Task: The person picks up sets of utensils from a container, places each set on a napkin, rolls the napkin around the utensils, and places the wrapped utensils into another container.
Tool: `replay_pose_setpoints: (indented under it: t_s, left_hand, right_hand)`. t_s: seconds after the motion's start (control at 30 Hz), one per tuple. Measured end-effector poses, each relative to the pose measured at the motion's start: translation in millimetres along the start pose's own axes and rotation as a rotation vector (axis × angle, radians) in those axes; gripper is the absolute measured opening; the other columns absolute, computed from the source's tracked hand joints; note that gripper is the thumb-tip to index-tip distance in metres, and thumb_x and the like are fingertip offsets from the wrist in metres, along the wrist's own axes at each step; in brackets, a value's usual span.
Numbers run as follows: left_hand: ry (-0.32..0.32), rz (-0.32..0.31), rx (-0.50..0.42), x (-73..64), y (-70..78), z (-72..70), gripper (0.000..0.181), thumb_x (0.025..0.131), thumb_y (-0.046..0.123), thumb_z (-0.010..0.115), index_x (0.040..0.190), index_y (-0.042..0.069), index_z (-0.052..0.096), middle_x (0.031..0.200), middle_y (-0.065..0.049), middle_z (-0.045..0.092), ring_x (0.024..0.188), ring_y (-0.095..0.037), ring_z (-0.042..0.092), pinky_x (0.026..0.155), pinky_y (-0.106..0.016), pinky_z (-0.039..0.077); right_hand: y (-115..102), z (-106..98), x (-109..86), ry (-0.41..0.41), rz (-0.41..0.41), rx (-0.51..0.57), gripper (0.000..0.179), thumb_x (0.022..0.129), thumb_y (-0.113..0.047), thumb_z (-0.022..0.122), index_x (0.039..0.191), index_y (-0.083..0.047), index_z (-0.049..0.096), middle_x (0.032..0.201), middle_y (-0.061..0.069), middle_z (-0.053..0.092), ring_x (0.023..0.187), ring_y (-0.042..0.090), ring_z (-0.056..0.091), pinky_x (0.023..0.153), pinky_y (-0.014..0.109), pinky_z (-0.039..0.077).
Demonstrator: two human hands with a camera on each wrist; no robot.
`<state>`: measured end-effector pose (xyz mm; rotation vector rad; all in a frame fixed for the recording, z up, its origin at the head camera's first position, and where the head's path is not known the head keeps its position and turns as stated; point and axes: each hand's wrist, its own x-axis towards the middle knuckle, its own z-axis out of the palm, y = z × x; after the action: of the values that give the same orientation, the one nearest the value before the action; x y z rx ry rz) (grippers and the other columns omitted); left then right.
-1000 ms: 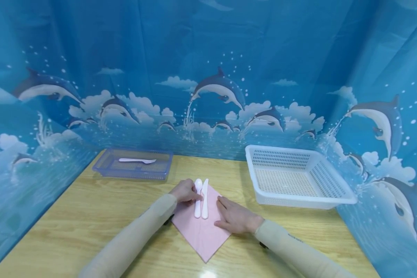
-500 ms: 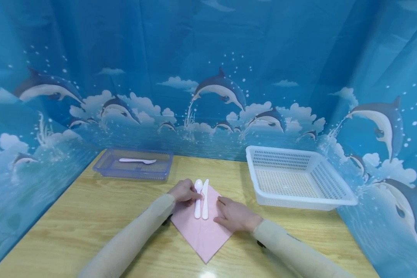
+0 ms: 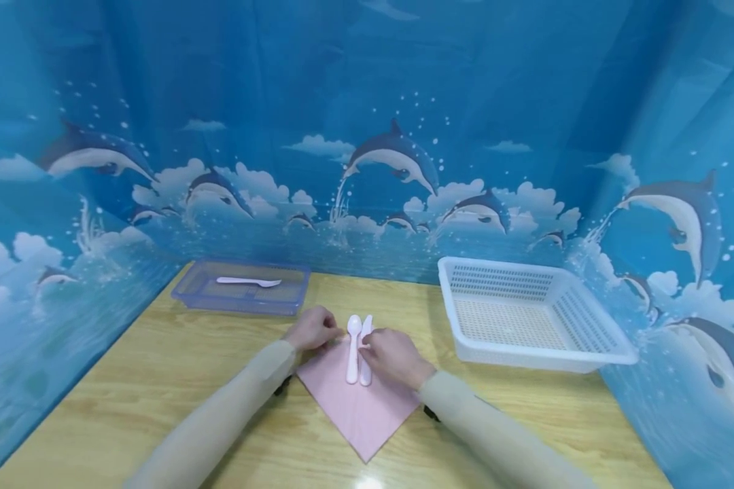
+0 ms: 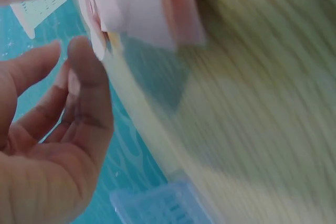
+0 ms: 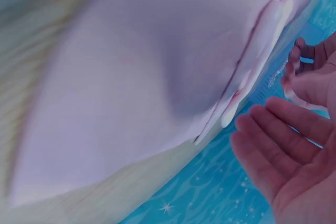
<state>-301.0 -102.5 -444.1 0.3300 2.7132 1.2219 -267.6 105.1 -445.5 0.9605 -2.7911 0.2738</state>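
Note:
A pink napkin [image 3: 361, 421] lies on the table with one corner toward me. On it a white plastic spoon [image 3: 352, 353] and a white plastic knife [image 3: 365, 373] lie side by side, pointing away from me. My left hand [image 3: 312, 329] hovers at the napkin's far left edge. In the left wrist view its thumb and fingers are loosely bent, with nothing between them. My right hand [image 3: 394, 354] is over the napkin's right part, its fingertips close to the knife and covering part of it in the head view. The right wrist view shows its fingers [image 5: 273, 140] relaxed and holding nothing.
A purple-blue plastic basket [image 3: 238, 299] with a white plastic fork [image 3: 249, 281] inside stands at the back left. At the back right is a larger white basket [image 3: 538, 356]. A blue dolphin-print curtain [image 3: 367, 81] surrounds the wooden table [image 3: 128, 380].
My left hand has drawn away to the left from the spoon. My right hand has moved left, from the napkin's right edge to the knife. The spoon and knife have barely shifted.

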Motion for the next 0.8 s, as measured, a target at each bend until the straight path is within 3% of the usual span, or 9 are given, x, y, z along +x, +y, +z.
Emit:
replay_pose_setpoints:
  t_s: [0.17,0.33,0.43,0.63,0.73,0.8]
  left_hand:
    - [0.126,0.093,0.028,-3.7,-3.4,-14.9,0.02,0.09,0.014,0.068,0.082,-0.004,0.069,0.067,-0.017,0.067,0.046,-0.008,0.051,0.046,-0.022,0.045]
    - [0.236,0.084,-0.009,-6.7,-10.6,-32.8,0.019,0.094,0.014,0.064,0.087,-0.004,0.07,0.075,-0.021,0.068,0.049,-0.009,0.054,0.047,-0.024,0.045]
    - [0.28,0.092,0.002,-7.9,-17.3,-40.7,0.019,0.095,0.013,0.063,0.086,-0.002,0.07,0.072,-0.017,0.066,0.051,-0.011,0.055,0.047,-0.025,0.044]
    - [0.445,0.149,0.216,-9.6,-30.1,-52.7,0.017,0.092,0.011,0.062,0.082,0.002,0.072,0.069,-0.008,0.067,0.058,-0.016,0.058,0.055,-0.032,0.048]
    - [0.521,0.14,0.327,-11.8,-36.4,-58.9,0.015,0.092,0.01,0.062,0.089,0.0,0.073,0.077,-0.011,0.072,0.062,-0.02,0.063,0.059,-0.037,0.053]
    - [0.54,0.105,0.372,-13.5,-40.6,-63.3,0.017,0.093,0.012,0.061,0.092,-0.001,0.072,0.078,-0.013,0.072,0.06,-0.021,0.063,0.058,-0.039,0.053]
  right_hand:
    - [-14.7,-0.9,19.6,0.018,-0.022,0.027,0.019,0.094,-0.023,0.063,0.102,-0.01,0.074,0.095,0.002,0.074,0.083,0.018,0.07,0.071,0.034,0.057]
    - [-30.8,0.2,38.6,-0.005,-0.051,0.06,0.024,0.095,-0.024,0.063,0.111,-0.008,0.072,0.11,0.005,0.072,0.1,0.02,0.069,0.084,0.035,0.057]
    - [-40.2,3.1,49.0,-0.034,-0.061,0.059,0.027,0.096,-0.025,0.062,0.115,-0.008,0.07,0.116,0.005,0.071,0.105,0.021,0.068,0.088,0.033,0.056]
    - [-49.9,8.1,62.1,-0.038,-0.088,0.036,0.029,0.096,-0.025,0.06,0.118,-0.007,0.069,0.119,0.005,0.069,0.106,0.019,0.067,0.091,0.031,0.055]
    - [-50.1,8.8,66.1,-0.043,-0.088,0.013,0.03,0.096,-0.024,0.06,0.12,-0.008,0.068,0.122,0.005,0.068,0.107,0.019,0.067,0.091,0.031,0.055]
    - [-50.2,8.3,69.3,-0.059,-0.091,0.006,0.031,0.096,-0.024,0.06,0.122,-0.008,0.067,0.125,0.005,0.066,0.111,0.02,0.066,0.093,0.032,0.054]
